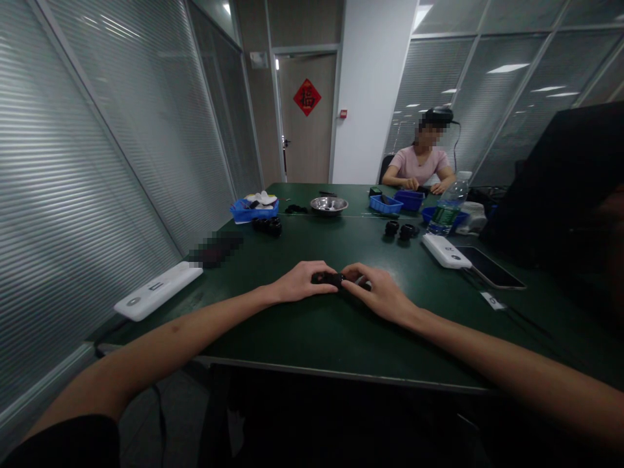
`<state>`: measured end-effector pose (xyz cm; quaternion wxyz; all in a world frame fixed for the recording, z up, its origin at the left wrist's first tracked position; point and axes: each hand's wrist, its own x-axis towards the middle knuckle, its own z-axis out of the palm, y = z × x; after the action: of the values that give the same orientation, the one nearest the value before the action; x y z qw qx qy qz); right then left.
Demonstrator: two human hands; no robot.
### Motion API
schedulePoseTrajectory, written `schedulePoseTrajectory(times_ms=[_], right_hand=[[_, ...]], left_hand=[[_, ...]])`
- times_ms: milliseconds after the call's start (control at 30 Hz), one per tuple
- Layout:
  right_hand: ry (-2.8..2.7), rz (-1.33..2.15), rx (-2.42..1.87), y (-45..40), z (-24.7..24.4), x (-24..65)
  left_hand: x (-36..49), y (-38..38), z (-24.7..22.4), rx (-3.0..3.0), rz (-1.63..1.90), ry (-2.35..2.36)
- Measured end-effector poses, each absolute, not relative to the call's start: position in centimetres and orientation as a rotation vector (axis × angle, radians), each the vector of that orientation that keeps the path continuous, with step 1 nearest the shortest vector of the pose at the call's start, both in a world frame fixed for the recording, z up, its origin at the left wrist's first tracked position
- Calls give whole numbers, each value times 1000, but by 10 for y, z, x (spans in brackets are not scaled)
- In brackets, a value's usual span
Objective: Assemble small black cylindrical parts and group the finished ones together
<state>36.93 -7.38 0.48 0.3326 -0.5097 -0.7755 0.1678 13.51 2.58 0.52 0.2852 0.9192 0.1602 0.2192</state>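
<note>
A small black part [327, 279] is held just above or against the green table [292, 338]; its exact kind is too dark to make out. My left hand [303, 281] closes round its left end, thumb and fingers curled on it. From the other side, my right hand [379, 294] pinches the right end with thumb and index finger. Under the right palm a bit of dark and light material shows, mostly hidden. Beyond the hands, black round parts [405, 232] stand on the right, and more black parts [268, 225] lie on the left.
At the back are a metal bowl [329, 212], a blue tray [238, 214] and another blue tray [386, 208]. White power banks [158, 290] flank both sides. A bottle [444, 211] and phone [490, 266] are on the right. Another person [419, 166] sits across.
</note>
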Motion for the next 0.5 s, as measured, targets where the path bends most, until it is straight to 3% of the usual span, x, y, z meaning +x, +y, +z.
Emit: schedulePoseTrajectory(times_ms=[500], right_hand=[[-2084, 366, -1293, -71, 0, 371]], left_hand=[[135, 27, 3, 2465, 590, 442]])
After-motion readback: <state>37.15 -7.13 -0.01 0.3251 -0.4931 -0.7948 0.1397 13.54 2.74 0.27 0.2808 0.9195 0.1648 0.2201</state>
